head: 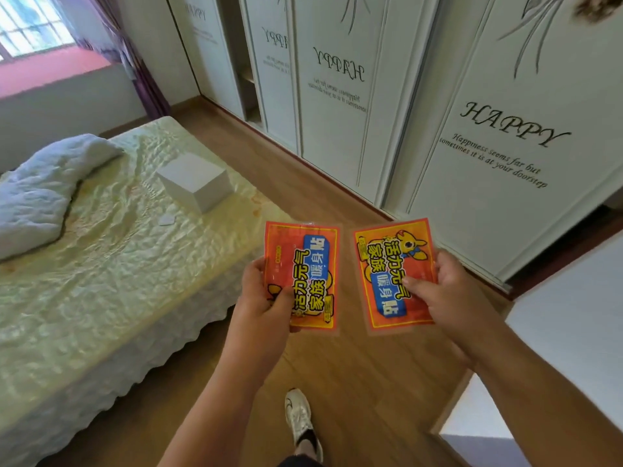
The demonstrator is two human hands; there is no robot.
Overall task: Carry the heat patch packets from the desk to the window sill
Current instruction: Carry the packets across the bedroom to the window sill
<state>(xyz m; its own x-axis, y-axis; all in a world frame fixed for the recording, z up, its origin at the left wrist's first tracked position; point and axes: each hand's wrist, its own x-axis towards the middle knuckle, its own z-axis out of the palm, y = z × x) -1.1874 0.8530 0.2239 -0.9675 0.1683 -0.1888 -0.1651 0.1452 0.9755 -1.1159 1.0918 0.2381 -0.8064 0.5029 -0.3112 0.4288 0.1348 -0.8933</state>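
Note:
I hold two orange-red heat patch packets in front of me above the wooden floor. My left hand [261, 298] pinches the left packet [305, 264] at its lower left corner, thumb on its face. My right hand [448, 291] grips the right packet [387, 267] by its right edge, thumb across the print. The two packets are apart, side by side. The window sill [47, 70], reddish, lies far off at the top left under a bright window.
A bed [101, 264] with a pale yellow cover fills the left side, with a blue-grey quilt [37, 190] and a white box [195, 180] on it. White wardrobe doors [488, 146] line the right. A strip of wooden floor [269, 153] runs between them toward the purple curtain [145, 72].

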